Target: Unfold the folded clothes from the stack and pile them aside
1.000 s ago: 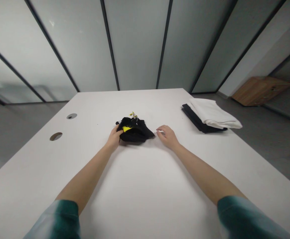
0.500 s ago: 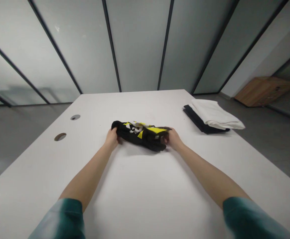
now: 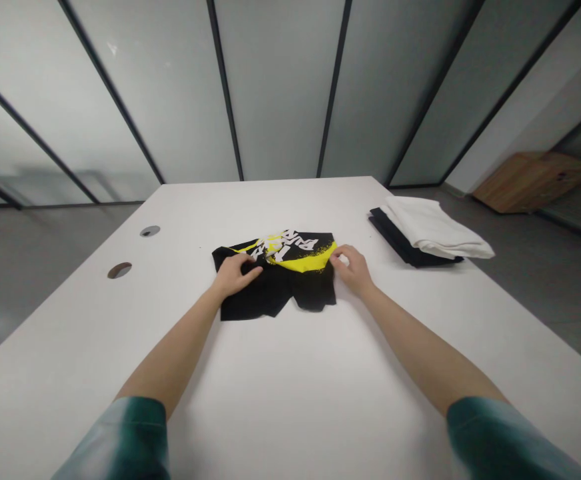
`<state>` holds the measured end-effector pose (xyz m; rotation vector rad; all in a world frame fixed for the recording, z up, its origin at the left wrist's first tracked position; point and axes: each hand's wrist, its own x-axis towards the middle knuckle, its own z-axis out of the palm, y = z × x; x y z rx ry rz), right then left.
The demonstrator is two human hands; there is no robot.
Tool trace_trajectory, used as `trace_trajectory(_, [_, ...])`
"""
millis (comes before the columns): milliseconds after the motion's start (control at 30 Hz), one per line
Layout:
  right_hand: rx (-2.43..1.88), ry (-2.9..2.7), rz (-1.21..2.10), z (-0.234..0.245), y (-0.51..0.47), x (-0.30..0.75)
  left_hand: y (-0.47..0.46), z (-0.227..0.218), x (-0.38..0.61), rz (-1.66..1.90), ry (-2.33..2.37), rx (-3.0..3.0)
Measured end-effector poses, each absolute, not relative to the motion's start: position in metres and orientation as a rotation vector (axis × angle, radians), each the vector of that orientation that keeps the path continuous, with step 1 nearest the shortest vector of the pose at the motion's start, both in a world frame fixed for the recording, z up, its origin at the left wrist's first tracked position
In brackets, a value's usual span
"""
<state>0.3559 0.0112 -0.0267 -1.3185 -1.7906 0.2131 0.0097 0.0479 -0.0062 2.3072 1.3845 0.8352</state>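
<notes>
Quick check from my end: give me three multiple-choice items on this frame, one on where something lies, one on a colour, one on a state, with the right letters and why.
1. Where is the folded clothes stack?
A. right of the black garment
B. left of it
C. under the table

2. What colour band crosses the garment's print?
A. red
B. yellow
C. blue

3. How does the garment lie?
A. balled up
B. hanging in the air
C. partly spread on the table

Answers:
1 A: the folded stack sits right of the black garment on the table.
2 B: a yellow band runs beneath white letters.
3 C: it lies opened out, left hand pressing on it, right hand at its right edge.
</notes>
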Motion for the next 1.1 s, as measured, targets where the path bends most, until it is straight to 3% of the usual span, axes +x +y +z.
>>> trace_trajectory(133, [-1.182, -2.286, 0.189, -0.023, 0.000, 0.330, 0.038, -0.011, 0.025, 0.430, 1.277, 2.616])
trace_trajectory(267, [-1.250, -2.375, 0.108, -0.028, 0.003, 0.328, 0.036, -0.016, 0.026, 0.336, 1.336, 2.687])
trace_trajectory(467, [-1.344, -2.218, 0.141, -0.029, 0.014, 0.341, 0.032, -0.009, 0.030, 0.534, 1.230, 2.853])
trace_trajectory(633, [-1.478, -1.776, 0.433, -0.025, 0.012, 0.345, 0.034, -0.010, 0.033, 0.601, 1.144, 2.751])
trace_trajectory(800, [-1.380, -1.358, 0.623, -0.021, 0.016, 0.354, 0.046, -0.009, 0.022, 1.108, 1.234, 2.200])
trace_trajectory(1100, [-1.335, -1.574, 0.042, 0.022, 0.017, 0.378, 0.052, 0.030, 0.004, 1.520, 1.291, 1.345])
